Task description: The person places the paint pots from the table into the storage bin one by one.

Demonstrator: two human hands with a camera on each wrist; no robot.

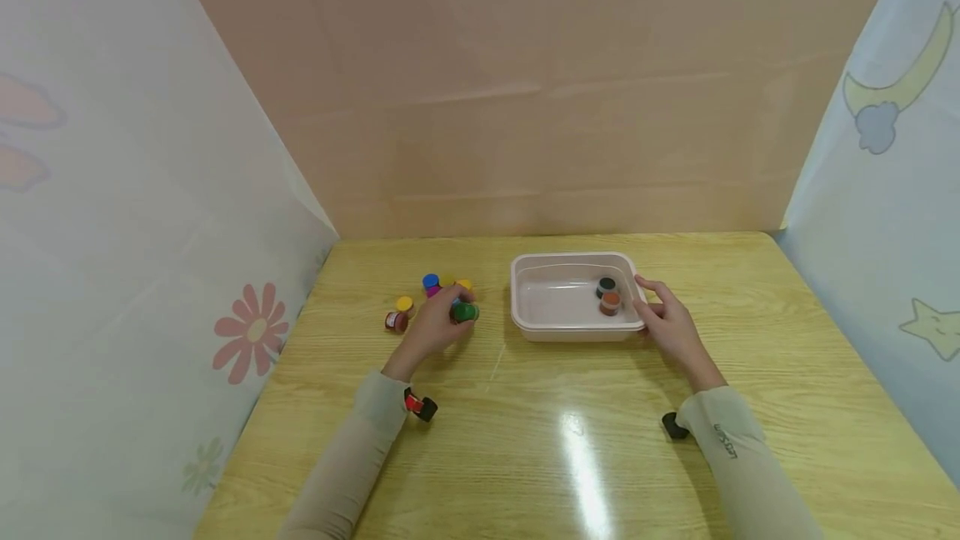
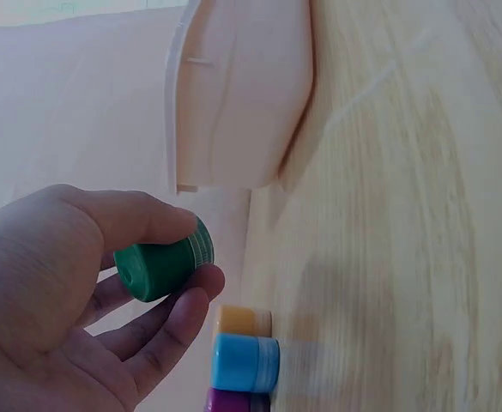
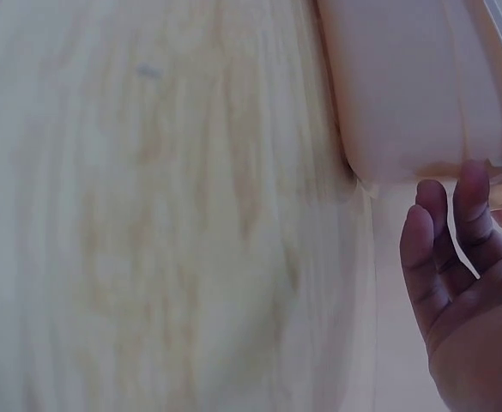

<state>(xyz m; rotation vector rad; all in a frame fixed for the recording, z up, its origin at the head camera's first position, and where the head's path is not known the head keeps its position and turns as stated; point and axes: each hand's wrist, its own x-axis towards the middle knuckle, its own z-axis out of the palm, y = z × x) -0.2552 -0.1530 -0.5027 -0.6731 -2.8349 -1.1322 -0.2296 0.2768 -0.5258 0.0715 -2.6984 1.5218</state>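
My left hand (image 1: 433,327) holds the green jar (image 2: 154,268) between thumb and fingers, set on opposite sides. This grip presumably keeps the small round body from rolling. The jar appears raised off the tabletop (image 1: 510,407), tilted, near the light-blue jar (image 2: 240,362) and magenta jar (image 2: 232,402). The red jar (image 1: 396,322) lies on its side, left of my fingers.

My right hand (image 1: 673,333) contacts the right end of the tray (image 1: 555,307), likely to stop it sliding. Its fingers extend loosely; I cannot tell whether they pinch the rim. Inside, the dark-capped jar (image 1: 606,285) and orange-capped jar (image 1: 610,302) sit at the right end, leaving the left portion accessible. Both my forearms reach forward, angled inward, with the left wrist beside the jar group.
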